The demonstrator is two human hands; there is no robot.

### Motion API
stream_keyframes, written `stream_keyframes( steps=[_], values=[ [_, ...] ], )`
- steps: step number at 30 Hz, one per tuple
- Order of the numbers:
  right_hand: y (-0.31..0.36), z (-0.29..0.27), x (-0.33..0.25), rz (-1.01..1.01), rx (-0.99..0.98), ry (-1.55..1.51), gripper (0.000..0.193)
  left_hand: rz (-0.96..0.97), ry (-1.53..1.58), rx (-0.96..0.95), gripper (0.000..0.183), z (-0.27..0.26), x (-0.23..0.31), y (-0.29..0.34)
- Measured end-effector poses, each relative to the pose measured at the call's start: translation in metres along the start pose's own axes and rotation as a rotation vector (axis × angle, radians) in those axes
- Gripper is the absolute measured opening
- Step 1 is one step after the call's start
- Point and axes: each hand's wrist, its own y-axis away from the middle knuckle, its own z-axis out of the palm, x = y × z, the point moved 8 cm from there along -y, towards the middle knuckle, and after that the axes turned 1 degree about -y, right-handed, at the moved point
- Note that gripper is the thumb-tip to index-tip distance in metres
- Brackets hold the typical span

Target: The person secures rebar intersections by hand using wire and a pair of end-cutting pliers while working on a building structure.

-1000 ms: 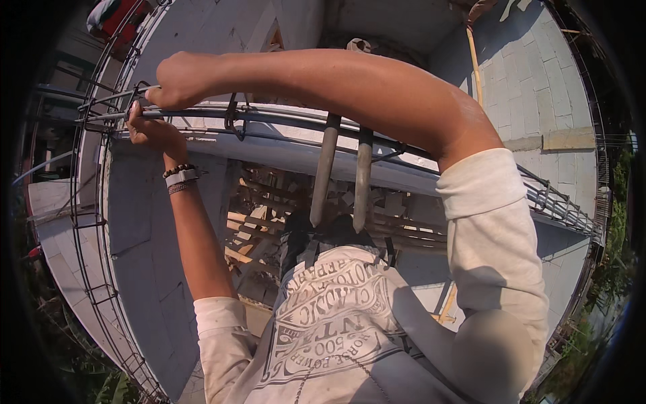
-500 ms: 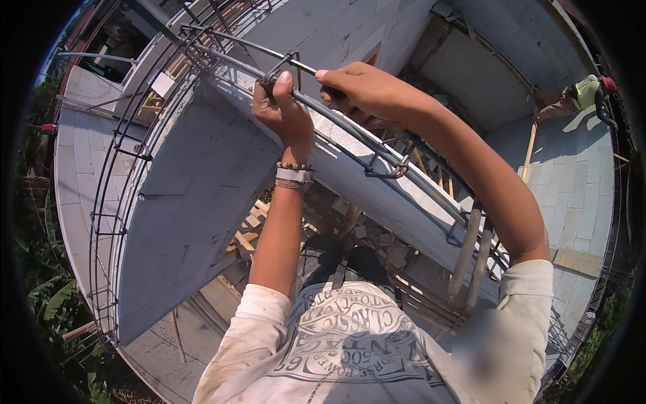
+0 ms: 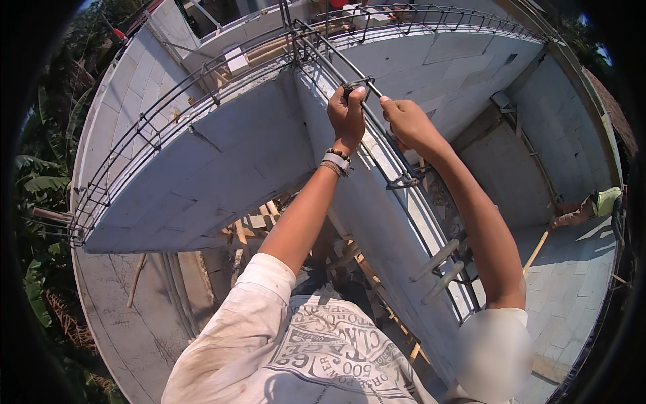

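A long cage of steel bars (image 3: pixel 398 165) tied with stirrups lies along the top of a pale block wall. My left hand (image 3: pixel 347 121), with bracelets at the wrist, is closed around a steel stirrup (image 3: pixel 359 82) at the cage's near side, thumb up. Just to its right, my right hand (image 3: pixel 414 129) is curled in a fist at the far-side bar, its thumb pressed along the steel. Its fingers hide part of that bar, and whether they also hold a small tool cannot be seen.
Two grey rods (image 3: pixel 441 271) stick out across the wall near my right elbow. A second cage (image 3: pixel 156 135) curves along the left wall (image 3: pixel 222 168). Timber and rubble (image 3: pixel 259 225) lie below. At the far right, another person (image 3: pixel 584 205) is beside a wooden pole (image 3: pixel 536 250).
My view has swung, so the wall and cage now run more steeply, and both hands appear farther right. Each hand stays at the same stirrup and bar.
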Motion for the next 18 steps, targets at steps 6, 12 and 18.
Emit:
stream_keyframes(
  steps=[6, 12, 18],
  values=[
    [-0.006, -0.008, 0.006, -0.033, 0.076, 0.183, 0.055, -0.086, 0.020, -0.188, 0.040, 0.001, -0.008, -0.003],
    [0.039, -0.030, -0.044, -0.311, 0.179, 0.407, 0.047, -0.065, -0.048, -0.134, 0.046, -0.001, -0.009, -0.002],
    [0.137, -0.068, -0.053, -0.483, 0.165, 0.558, 0.049, -0.172, -0.119, -0.191, 0.053, -0.001, -0.023, -0.005]
  ],
)
